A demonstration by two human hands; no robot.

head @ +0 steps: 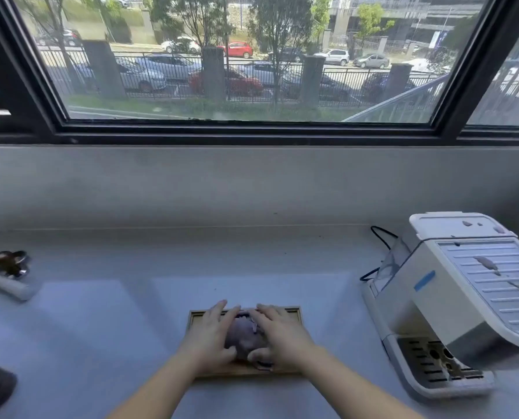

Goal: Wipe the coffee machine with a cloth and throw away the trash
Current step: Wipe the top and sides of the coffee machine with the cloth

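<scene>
While my left hand [211,334] and my right hand [277,337] lie side by side over the wooden tray [294,313] near me, both press on the crumpled purplish cloth [243,335] bunched between them, fingers spread and thumbs tucked against its near edge. The tray sits on the grey counter [101,313]. The white coffee machine [451,294] stands well apart to the right, small scraps of trash [487,264] scattered over its ribbed top. A power strip [7,282] lies far left.
</scene>
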